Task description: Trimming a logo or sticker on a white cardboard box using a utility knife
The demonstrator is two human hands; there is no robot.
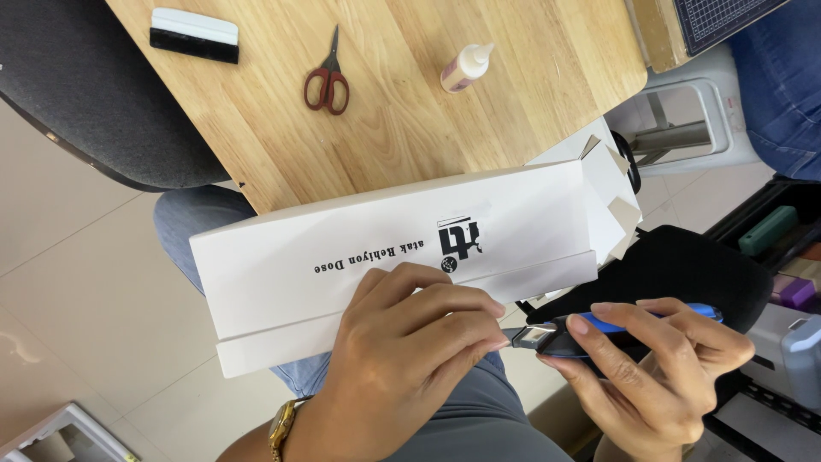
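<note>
A long white cardboard box [342, 248] with black print lies across my lap, its end flaps open at the right. My left hand [402, 342] presses on the box's near side and its fingertips pinch the tip of a utility knife. My right hand [658, 368] holds the blue and black utility knife [590, 329] by its handle, the metal tip pointing left toward the box's lower edge.
A wooden table [530, 94] carries red-handled scissors [327, 81], a small glue bottle [466, 67] and a black and white squeegee [194, 34]. A black chair seat [77, 94] is at upper left, a black stool [684, 265] at right, another person's jeans [782, 85] at far right.
</note>
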